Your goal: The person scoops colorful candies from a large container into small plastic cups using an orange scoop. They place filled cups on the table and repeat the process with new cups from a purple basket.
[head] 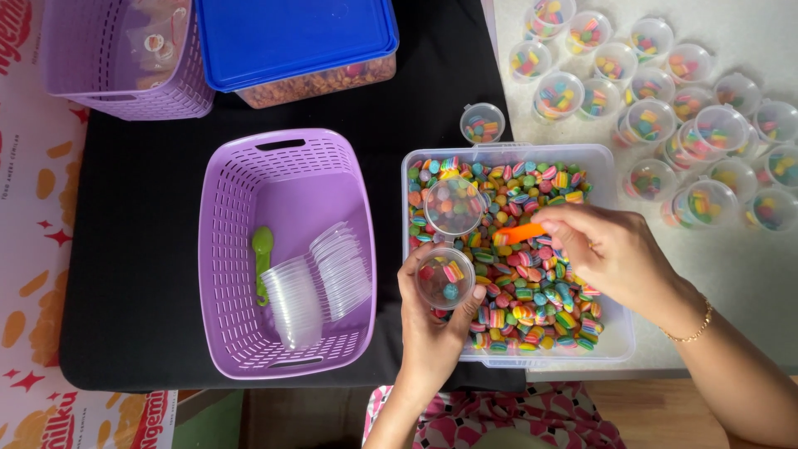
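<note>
My left hand (430, 328) holds a small clear plastic cup (445, 278) with a few colourful candies in it, over the near left edge of a clear tub (619, 333) full of striped rainbow candies. My right hand (611, 249) grips an orange scoop (519, 234) whose tip lies among the candies in the tub. A clear round lid (453, 206) rests on the candies at the tub's upper left.
A purple basket (287, 179) on the left holds stacks of empty clear cups (295, 299), lids (341, 266) and a green spoon (262, 258). Several filled lidded cups (665, 108) crowd the white surface at upper right. A blue-lidded box (295, 41) and another purple basket (125, 58) stand at the back.
</note>
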